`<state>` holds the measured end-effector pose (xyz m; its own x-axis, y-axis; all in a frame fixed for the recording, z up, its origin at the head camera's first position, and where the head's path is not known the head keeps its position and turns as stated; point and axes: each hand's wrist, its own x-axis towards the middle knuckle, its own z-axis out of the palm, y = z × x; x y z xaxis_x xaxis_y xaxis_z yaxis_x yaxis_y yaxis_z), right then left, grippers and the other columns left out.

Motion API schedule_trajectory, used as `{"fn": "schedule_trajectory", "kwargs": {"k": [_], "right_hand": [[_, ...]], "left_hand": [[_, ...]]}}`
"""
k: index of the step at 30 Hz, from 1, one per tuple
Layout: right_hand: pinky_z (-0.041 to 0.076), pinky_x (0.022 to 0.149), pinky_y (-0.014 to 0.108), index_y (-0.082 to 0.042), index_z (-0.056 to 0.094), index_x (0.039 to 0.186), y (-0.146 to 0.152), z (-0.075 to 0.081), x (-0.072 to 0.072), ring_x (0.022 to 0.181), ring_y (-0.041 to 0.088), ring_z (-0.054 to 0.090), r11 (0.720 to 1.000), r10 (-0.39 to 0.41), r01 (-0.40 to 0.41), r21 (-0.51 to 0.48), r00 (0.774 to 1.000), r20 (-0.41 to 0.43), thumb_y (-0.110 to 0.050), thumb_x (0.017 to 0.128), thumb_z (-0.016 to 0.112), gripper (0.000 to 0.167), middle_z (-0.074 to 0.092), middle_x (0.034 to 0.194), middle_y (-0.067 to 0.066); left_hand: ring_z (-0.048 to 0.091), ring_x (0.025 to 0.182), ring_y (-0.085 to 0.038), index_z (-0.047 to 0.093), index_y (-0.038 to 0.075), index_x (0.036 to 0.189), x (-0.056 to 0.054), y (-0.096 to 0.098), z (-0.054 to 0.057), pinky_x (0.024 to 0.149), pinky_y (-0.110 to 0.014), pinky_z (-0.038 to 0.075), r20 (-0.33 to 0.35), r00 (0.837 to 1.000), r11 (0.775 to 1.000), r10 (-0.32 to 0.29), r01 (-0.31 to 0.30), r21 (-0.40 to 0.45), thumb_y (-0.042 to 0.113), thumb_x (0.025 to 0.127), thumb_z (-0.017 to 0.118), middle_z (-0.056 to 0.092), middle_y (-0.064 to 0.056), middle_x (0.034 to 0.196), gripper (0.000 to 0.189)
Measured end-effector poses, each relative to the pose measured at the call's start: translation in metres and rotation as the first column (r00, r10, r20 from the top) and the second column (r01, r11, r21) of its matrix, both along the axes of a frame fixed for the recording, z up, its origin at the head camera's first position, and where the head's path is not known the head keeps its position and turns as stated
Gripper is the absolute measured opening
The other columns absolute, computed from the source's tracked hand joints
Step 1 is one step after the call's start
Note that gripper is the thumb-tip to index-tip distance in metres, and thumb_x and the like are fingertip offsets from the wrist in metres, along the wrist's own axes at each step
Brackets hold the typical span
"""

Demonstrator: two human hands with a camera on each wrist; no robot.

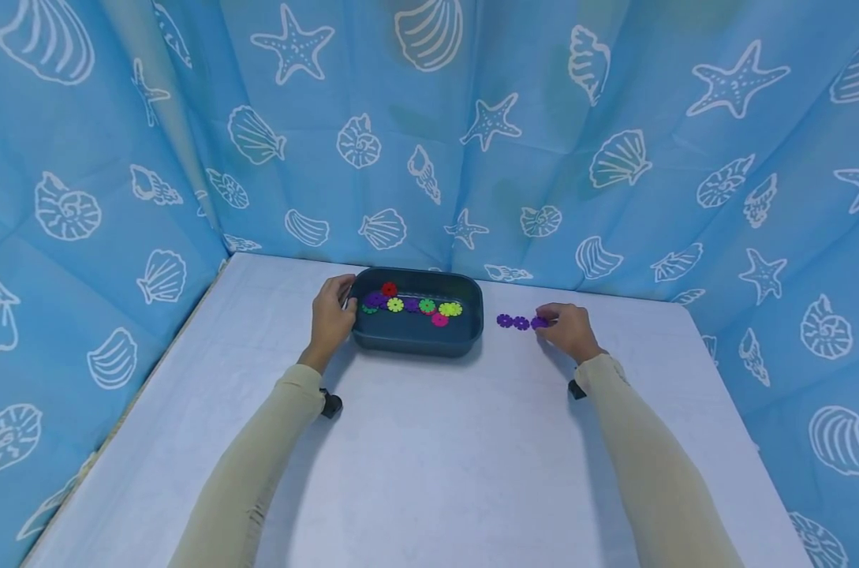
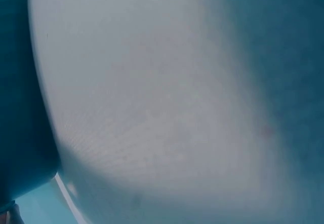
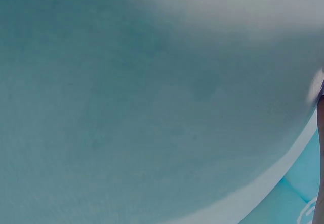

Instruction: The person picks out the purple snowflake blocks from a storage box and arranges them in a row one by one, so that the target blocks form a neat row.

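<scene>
A dark blue-grey plastic tub [image 1: 415,342] stands towards the back of the table with several flower-shaped plastic discs [image 1: 395,304] inside, in red, purple, yellow, green and pink. My left hand [image 1: 330,317] grips the tub's left end at the rim. To the right of the tub, purple flower discs [image 1: 521,323] lie in a short row on the table. At that row's right end, my right hand [image 1: 571,331] pinches a purple disc [image 1: 539,323], partly covered by the fingers. The tub's dark side [image 2: 23,133] also shows in the left wrist view.
A white cloth covers the table [image 1: 443,457]. Blue curtains [image 1: 429,118] printed with shells and starfish hang behind the table and along both sides. Small black devices [image 1: 332,405] sit at the wrists. The right wrist view is mostly blurred tabletop.
</scene>
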<state>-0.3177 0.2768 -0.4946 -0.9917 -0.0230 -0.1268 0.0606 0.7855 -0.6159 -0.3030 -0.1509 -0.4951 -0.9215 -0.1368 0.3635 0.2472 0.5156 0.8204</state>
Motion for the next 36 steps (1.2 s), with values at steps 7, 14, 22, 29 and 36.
{"fn": "schedule_trajectory", "kwargs": {"k": [7, 14, 22, 29, 36], "right_hand": [[0.047, 0.103, 0.050, -0.003, 0.061, 0.129, 0.000, 0.002, 0.001, 0.118, 0.035, 0.055, 1.000, 0.006, -0.006, 0.010, 1.000, 0.015, -0.009, 0.088, 0.071, 0.043, 0.062, 0.124, 0.017], [0.048, 0.103, 0.050, -0.005, 0.063, 0.127, -0.001, 0.000, 0.001, 0.118, 0.035, 0.055, 1.000, -0.007, 0.007, 0.022, 1.000, 0.010, -0.010, 0.088, 0.071, 0.041, 0.063, 0.124, 0.016], [0.049, 0.101, 0.050, -0.004, 0.063, 0.126, -0.001, 0.000, 0.002, 0.117, 0.035, 0.056, 0.999, 0.019, -0.019, 0.027, 1.000, -0.016, -0.010, 0.088, 0.070, 0.039, 0.063, 0.123, 0.017], [0.052, 0.098, 0.047, -0.002, 0.064, 0.125, -0.019, 0.013, -0.006, 0.115, 0.034, 0.058, 0.998, 0.001, -0.008, -0.059, 0.993, -0.115, -0.012, 0.089, 0.070, 0.037, 0.063, 0.125, 0.017], [0.056, 0.093, 0.044, -0.007, 0.063, 0.127, -0.076, 0.039, -0.019, 0.115, 0.030, 0.060, 0.987, 0.070, -0.098, -0.130, 0.975, -0.211, -0.016, 0.090, 0.071, 0.040, 0.063, 0.126, 0.011]], "left_hand": [[0.052, 0.126, -0.023, 0.055, -0.001, 0.129, 0.000, 0.000, 0.000, 0.108, -0.028, 0.043, -0.004, 1.000, 1.000, 0.000, 0.000, -0.003, -0.010, 0.090, 0.058, 0.055, -0.015, 0.129, 0.040], [0.053, 0.126, -0.023, 0.055, -0.001, 0.128, -0.001, 0.000, 0.000, 0.108, -0.027, 0.043, -0.009, 1.000, 1.000, 0.006, -0.006, -0.018, -0.010, 0.090, 0.058, 0.055, -0.015, 0.128, 0.039], [0.053, 0.126, -0.023, 0.055, -0.001, 0.128, -0.001, 0.000, 0.000, 0.108, -0.028, 0.043, -0.005, 1.000, 1.000, 0.011, -0.011, -0.015, -0.010, 0.091, 0.059, 0.055, -0.015, 0.128, 0.039], [0.052, 0.126, -0.023, 0.054, -0.001, 0.128, -0.001, 0.000, -0.001, 0.108, -0.029, 0.043, -0.001, 1.000, 1.000, 0.013, -0.013, -0.023, -0.009, 0.091, 0.058, 0.055, -0.015, 0.128, 0.038], [0.052, 0.126, -0.022, 0.055, 0.000, 0.129, -0.002, 0.000, -0.003, 0.108, -0.028, 0.043, 0.002, 1.000, 1.000, 0.012, -0.012, -0.015, -0.008, 0.091, 0.058, 0.055, -0.015, 0.128, 0.038]]}}
